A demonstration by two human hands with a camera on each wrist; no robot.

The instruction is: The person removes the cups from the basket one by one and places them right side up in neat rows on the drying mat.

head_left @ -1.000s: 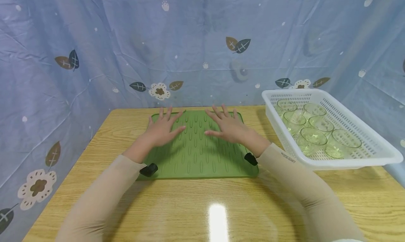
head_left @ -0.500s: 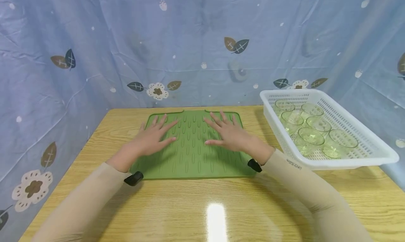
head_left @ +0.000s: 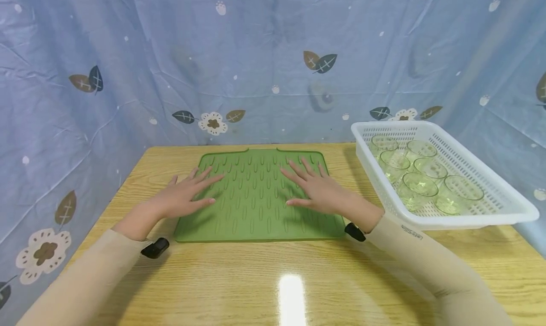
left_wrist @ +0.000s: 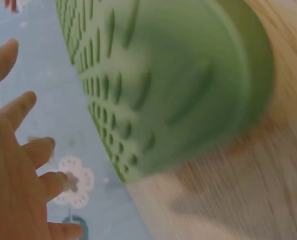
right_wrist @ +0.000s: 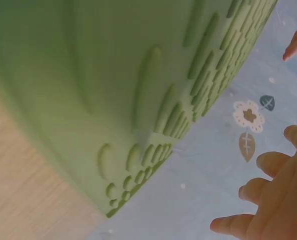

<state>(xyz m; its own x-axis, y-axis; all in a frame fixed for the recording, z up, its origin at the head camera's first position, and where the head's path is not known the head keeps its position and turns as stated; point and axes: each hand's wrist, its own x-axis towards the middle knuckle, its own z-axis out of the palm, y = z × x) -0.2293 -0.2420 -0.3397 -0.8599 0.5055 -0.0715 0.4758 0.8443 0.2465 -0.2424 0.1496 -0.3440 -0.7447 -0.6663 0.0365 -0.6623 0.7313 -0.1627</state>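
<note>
A green ribbed drying mat lies flat on the wooden table, its raised oval bumps showing. Over its left edge hovers my left hand, fingers spread and holding nothing. My right hand is above the mat's right part, fingers also spread, with nothing in its grasp. In the left wrist view the left hand is apart from the mat. The right wrist view likewise shows a gap between the right hand and the mat.
A white plastic basket with several clear yellowish glasses inside stands on the right of the wooden table. Behind and beside the table hangs a blue curtain printed with leaves and flowers.
My left hand has moved left and toward me, from over the mat to its left edge. The right hand has drifted slightly right and nearer. Mat and basket stay put.
</note>
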